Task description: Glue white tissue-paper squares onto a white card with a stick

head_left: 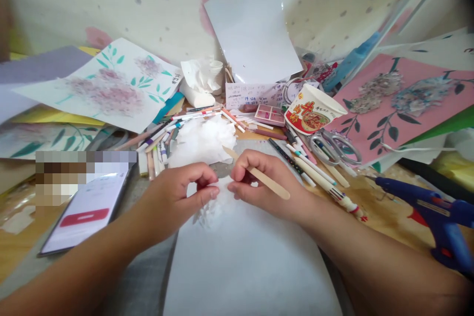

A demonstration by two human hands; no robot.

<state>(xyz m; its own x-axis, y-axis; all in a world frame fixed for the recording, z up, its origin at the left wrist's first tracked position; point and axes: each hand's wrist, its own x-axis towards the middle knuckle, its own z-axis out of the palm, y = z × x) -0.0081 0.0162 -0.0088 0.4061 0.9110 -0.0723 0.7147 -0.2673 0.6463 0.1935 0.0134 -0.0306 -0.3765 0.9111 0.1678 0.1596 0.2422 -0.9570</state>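
A white sheet (248,261) lies before me, with a crumpled whitish paper cluster (208,211) near its top edge, partly under my fingers. My left hand (185,195) is above the cluster, thumb and forefinger nearly pinched; what they hold, if anything, is too small to tell. Close beside it, my right hand (264,180) has a wooden stick (272,183) tucked in its fingers, slanting across the hand. Its thumb and forefinger nearly meet too. Just beyond both hands sits a pile of thin white tissue (203,139).
A phone (87,202) lies at left, a blue glue gun (431,212) at right. Markers (161,140), scissors (333,147), a noodle cup (313,108) and a tissue roll (198,95) stand behind. Flower pictures lean at left (122,84) and right (400,103).
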